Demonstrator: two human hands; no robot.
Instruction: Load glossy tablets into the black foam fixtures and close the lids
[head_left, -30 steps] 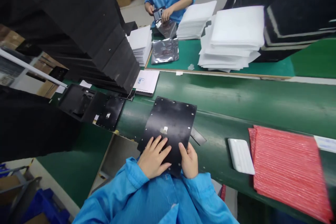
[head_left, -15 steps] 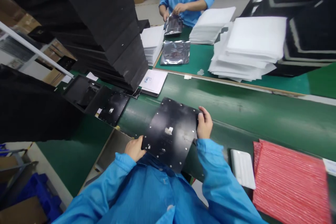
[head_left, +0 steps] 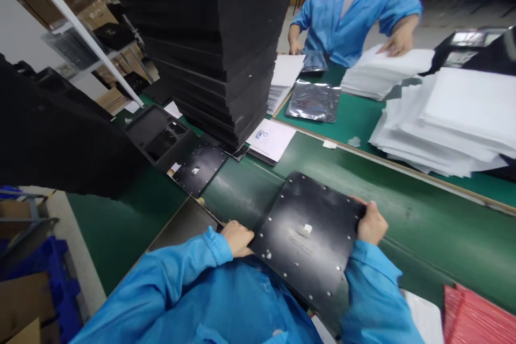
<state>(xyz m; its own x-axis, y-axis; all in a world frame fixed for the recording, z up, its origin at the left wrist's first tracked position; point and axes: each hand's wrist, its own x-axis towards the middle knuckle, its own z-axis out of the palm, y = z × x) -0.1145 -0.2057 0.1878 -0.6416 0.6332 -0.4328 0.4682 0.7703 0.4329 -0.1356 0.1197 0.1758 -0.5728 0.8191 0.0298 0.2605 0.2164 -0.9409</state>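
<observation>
A black perforated plate (head_left: 306, 242) with small holes along its edges and a little white label at its centre lies across my lap and the belt edge. My left hand (head_left: 237, 237) grips its left corner. My right hand (head_left: 371, 223) holds its right edge, fingers curled over the rim. Its lower corner is hidden behind my right sleeve. The green conveyor belt (head_left: 407, 215) runs beneath and beyond it.
A tall stack of black foam sheets (head_left: 226, 37) rises at upper left, near a black tray (head_left: 159, 137) and another black plate (head_left: 199, 169). A co-worker's hand (head_left: 399, 43) rests on white foam sheets (head_left: 455, 123), beside a silver antistatic bag (head_left: 313, 101). A red bag (head_left: 475, 317) lies at lower right.
My hands moved from lying on the plate to gripping opposite edges. The plate turned and shifted right. The co-worker's hands left the silver bag, one reaching the white sheets.
</observation>
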